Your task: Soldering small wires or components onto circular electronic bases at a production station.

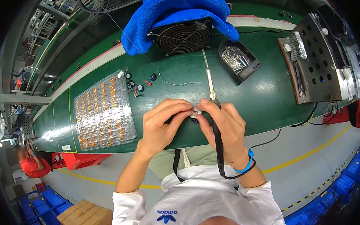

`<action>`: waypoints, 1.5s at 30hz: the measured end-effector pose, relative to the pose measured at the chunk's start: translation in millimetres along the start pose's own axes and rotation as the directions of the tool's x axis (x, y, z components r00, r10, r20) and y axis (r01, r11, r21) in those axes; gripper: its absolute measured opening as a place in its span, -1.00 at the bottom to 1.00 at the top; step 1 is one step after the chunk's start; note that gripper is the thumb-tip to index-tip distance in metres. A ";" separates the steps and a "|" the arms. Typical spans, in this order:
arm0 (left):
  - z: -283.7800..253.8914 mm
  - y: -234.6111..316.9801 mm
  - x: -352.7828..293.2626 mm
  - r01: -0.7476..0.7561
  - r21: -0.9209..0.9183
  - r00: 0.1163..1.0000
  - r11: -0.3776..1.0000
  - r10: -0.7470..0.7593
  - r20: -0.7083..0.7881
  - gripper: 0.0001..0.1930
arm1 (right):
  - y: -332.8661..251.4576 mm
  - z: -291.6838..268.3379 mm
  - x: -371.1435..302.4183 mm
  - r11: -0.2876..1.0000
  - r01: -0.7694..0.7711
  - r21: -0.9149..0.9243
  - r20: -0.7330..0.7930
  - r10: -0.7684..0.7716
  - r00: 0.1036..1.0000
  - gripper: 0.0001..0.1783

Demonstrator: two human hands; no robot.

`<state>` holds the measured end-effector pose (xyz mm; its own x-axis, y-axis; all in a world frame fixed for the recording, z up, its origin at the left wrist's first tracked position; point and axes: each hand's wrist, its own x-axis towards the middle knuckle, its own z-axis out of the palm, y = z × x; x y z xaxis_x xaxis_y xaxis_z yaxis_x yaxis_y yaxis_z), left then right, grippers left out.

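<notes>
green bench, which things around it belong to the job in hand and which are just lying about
Seem to belong:
soldering iron, held in the right hand
small part, pinched between right hand and left hand
clear tray with orange pieces, probably

Apparently just lying about:
loose wire
blue towel over the fan
cardboard boxes

- To the right of the fingers (pixel 213 111), a wide stretch of tabletop (pixel 266 98) is left open up to the perforated metal box (pixel 314 70).
- Straight ahead, the way is obstructed by the soldering iron (pixel 210 79), then the fan (pixel 184 38).
- Ahead-right, passage is narrowed by the black bin (pixel 243 78).
- Leftward, reach is limited by the clear tray (pixel 127 128).
</notes>
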<state>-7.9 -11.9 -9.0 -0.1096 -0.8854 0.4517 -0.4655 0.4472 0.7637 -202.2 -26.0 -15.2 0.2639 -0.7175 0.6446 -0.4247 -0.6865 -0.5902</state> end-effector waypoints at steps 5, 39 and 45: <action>-1.5 0.0 0.9 0.011 -0.007 1.000 1.000 -0.011 -0.029 -0.77 | 1.3 7.9 5.6 0.999 0.037 0.006 -0.054 -0.037 0.998 -0.35; -187.9 -185.4 171.3 0.262 0.114 0.919 0.958 -0.284 0.274 -0.75 | -4.4 18.7 -8.9 0.995 0.092 -0.033 -0.155 -0.096 0.983 -0.37; -235.0 -185.4 180.6 0.315 0.410 0.945 0.856 -0.322 -0.054 -0.53 | -1.0 14.4 -15.6 0.995 0.061 -0.078 -0.130 -0.071 0.989 -0.35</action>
<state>265.0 -224.9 39.4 0.0936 -0.9742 0.2054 -0.7929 0.0518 0.6071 -193.4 -15.9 -31.7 0.1782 -0.6458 0.7424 -0.4745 -0.7174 -0.5102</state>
